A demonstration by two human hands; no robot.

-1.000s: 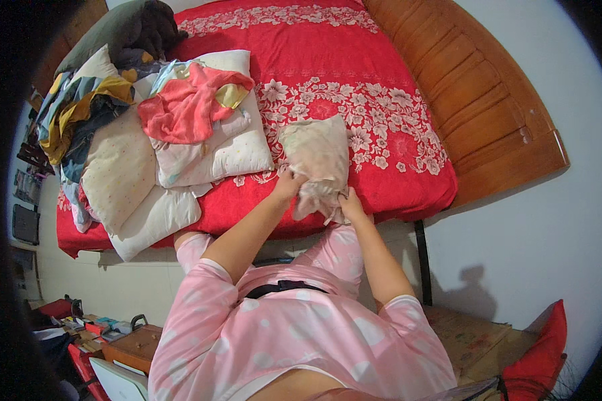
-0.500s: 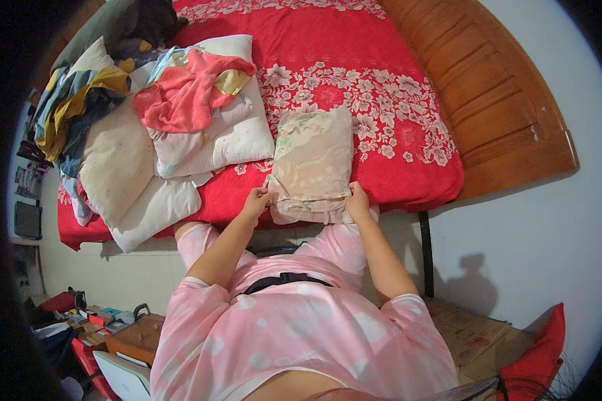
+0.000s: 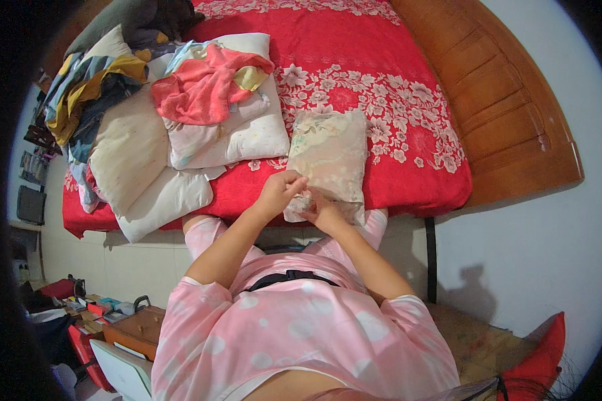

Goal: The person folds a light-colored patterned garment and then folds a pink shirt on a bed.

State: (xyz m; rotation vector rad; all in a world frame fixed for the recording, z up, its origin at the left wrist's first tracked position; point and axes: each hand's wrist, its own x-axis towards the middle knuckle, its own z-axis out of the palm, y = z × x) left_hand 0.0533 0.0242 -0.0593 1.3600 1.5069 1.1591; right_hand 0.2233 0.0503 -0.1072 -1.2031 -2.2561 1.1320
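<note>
Bed (image 3: 425,190): red cover (image 3: 341,40) with 2 bands of pale flowers (image 3: 388,90) in view. Lying on it, left side: 2 white pillows (image 3: 167,210), the nearer 1 jutting past the front edge; dark grey-green bundle (image 3: 117,30) at far left. Right of the pillows: cream patterned fabric (image 3: 331,154), mostly flat, its near end at the front edge

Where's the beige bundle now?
In the head view, the beige bundle lies just right of centre at the near edge of the red bedspread, right of a white pillow.
</note>
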